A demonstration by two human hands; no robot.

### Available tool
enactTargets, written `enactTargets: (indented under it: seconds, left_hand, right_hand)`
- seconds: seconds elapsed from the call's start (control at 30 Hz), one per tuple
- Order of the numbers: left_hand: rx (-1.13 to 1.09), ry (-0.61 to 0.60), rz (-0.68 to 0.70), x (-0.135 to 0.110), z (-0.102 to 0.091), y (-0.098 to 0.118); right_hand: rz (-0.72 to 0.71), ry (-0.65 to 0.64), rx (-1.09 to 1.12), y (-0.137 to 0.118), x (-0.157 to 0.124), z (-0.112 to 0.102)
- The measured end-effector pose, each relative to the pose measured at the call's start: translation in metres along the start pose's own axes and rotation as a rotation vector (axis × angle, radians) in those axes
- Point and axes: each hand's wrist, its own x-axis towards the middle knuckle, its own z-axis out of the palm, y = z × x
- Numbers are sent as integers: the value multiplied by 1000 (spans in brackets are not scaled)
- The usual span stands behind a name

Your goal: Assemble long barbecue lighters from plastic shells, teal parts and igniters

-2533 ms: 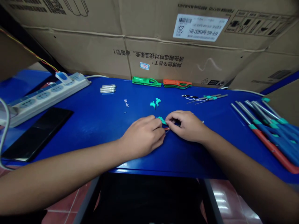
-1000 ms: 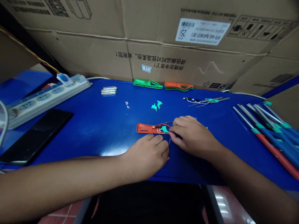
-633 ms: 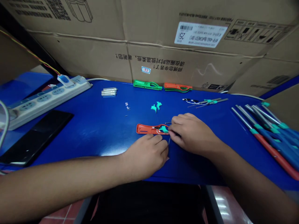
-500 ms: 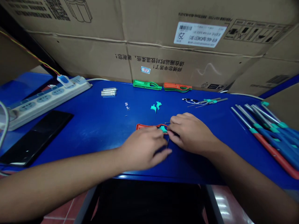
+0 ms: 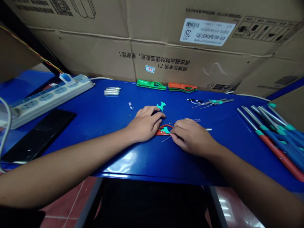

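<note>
Right hand (image 5: 191, 138): fingers curled and closed, tips pinching the teal plastic part (image 5: 166, 130) seated in the shell's open end.
Left hand (image 5: 144, 124): fingers loose and slightly spread, palm down on the table (image 5: 99, 148), gripping nothing visible.
Orange plastic shell (image 5: 162, 132): long axis runs left to right across the table, lying between both hands; the right hand is at its open end, the left hand nearer its far end (that end is hidden under the palm).
Change: the left hand now sits higher up the table, over the shell, rather than below it, and only one teal piece (image 5: 161, 106) shows beyond it.
Rest: green shell (image 5: 151, 84), power strip (image 5: 47, 96), black phone (image 5: 38, 134).
</note>
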Motion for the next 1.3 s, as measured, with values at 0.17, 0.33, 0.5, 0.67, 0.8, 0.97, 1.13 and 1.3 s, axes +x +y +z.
enactTargets:
  seconds: [0.17, 0.33, 0.5, 0.67, 0.8, 0.97, 1.13, 1.3]
  left_hand:
    - [8, 5, 20, 0, 1, -2]
    - [1, 25, 65, 0, 4, -4]
    - [-3, -7, 64, 1, 2, -3]
    - [-20, -16, 77, 1, 1, -5]
    - [-24, -8, 84, 0, 1, -5]
    - [-20, -18, 84, 1, 1, -5]
    - [-63, -7, 91, 1, 1, -8]
    - [-68, 72, 63, 0, -6, -5]
  right_hand:
    - [147, -37, 249, 0, 3, -7]
    - [453, -186, 486, -1, 22, -18]
    - [515, -264, 525, 1, 38, -13]
    - [556, -241, 513, -2, 39, -9]
    - [539, -225, 509, -3, 36, -11]
    - [551, -210, 492, -6, 39, -9]
    - [492, -172, 479, 0, 33, -16]
    - [503, 99, 485, 22, 17, -21]
